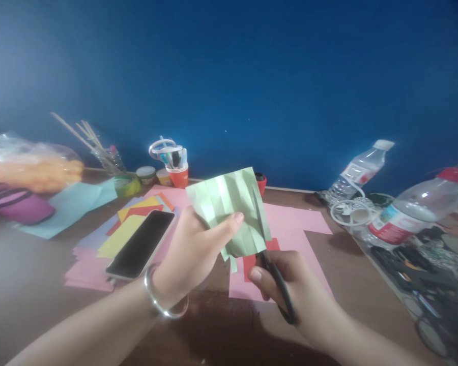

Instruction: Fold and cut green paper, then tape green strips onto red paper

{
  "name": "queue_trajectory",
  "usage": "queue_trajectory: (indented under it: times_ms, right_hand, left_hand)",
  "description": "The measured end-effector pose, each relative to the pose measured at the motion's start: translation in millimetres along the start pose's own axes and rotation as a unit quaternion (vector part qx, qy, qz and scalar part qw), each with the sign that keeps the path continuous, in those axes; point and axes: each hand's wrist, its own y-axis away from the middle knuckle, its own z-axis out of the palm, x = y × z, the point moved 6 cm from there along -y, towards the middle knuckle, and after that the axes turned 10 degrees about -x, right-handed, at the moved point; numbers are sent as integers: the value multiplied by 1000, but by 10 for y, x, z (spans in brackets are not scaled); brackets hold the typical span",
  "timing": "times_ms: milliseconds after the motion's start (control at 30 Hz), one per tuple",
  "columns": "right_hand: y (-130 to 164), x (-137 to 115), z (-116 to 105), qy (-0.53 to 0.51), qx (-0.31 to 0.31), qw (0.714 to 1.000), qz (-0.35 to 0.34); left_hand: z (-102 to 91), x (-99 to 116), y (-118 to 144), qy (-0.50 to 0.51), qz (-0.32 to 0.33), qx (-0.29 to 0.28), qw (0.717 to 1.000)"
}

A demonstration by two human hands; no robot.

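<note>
Creased green paper in my left hand, black-handled scissors in my right

My left hand (193, 249) is closed in a pinch on a sheet of green paper (225, 198): thumb flat across its face, fingers hidden behind. My right hand (303, 292) is wrapped around the scissors (282, 290), their handle loop curving below my thumb. One blade points up and away across the paper, close to its right edge; I cannot tell how far the blades are parted.

The paper is held up in front of me, above the table (213, 295), tilted, with fold lines running down it. A small green strip shows under its lower edge. I judge it very light and thin, floppy along the creases, easy to crumple or tear, and hardly slippery. A flat thumb backed by fingers near the left side should steady it, leaving the right edge free and the skin away from the blades. The scissors seem stiff and a little heavier, best held by the loops.

Beneath lie red paper (249, 272) and pink paper (286, 221). To the left, a phone (143, 244) rests on a stack of coloured sheets (86, 274). Farther back stands an orange cup (179, 177); at right, a large plastic bottle (404, 213). Behind everything is a blue wall (229, 76).
</note>
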Motion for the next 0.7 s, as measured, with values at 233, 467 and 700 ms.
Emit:
queue_trajectory:
  times_ms: [233,467,700]
  right_hand:
    - [3,12,0,-9,12,1000,1]
    - [-11,19,-5,-1,16,1000,-4]
    - [-9,16,-7,15,26,1000,-1]
  left_hand:
    - [83,-22,-7,41,4,-75,996]
    - [93,-9,9,36,13,-77,996]
    - [85,-17,12,23,9,-77,997]
